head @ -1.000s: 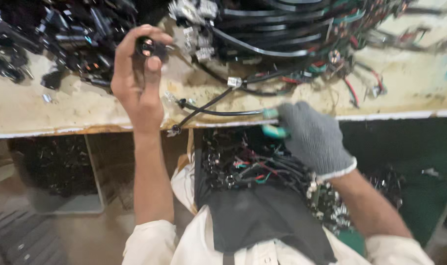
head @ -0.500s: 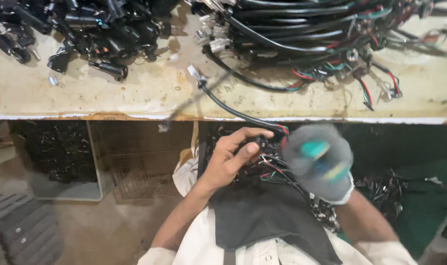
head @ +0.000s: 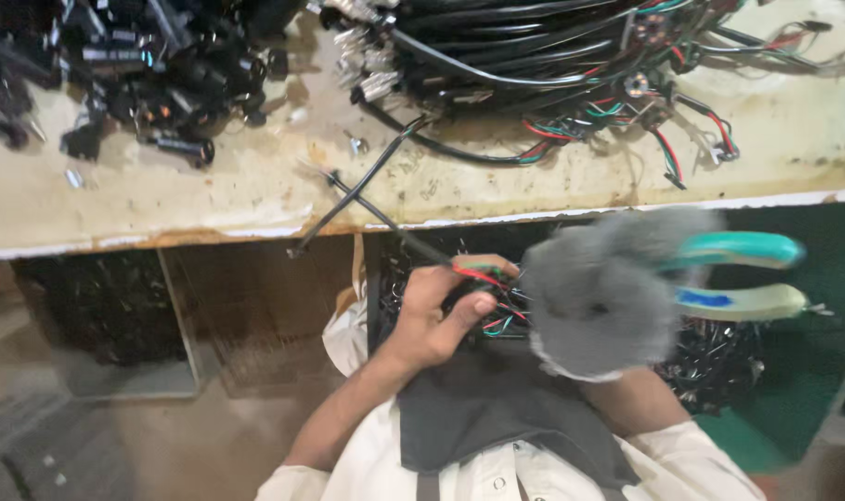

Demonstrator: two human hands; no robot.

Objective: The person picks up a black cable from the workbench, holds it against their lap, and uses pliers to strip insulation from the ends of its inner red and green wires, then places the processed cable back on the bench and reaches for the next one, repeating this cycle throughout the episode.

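Currently, my left hand [head: 441,320] pinches a bundle of thin coloured wires [head: 485,275], red, green and black, between thumb and fingers, just below the front edge of the bench [head: 209,209]. A black cable [head: 385,218] runs from this bundle up over the front edge onto the bench top, where a second black cable crosses it. My right hand [head: 599,297], in a grey knit glove and blurred, is closed around a pair of pliers [head: 738,274] with teal and cream handles; the handles project to the right, spread apart. The tool's head is hidden behind the glove, beside the wire bundle. A dark apron [head: 496,408] lies under both hands, with loose wire pieces resting on it. Toward the far edge of the bench, a large coil of black wiring harness [head: 534,46] with coloured leads occupies the centre and right. A heap of black connectors [head: 135,65] fills the far left corner.
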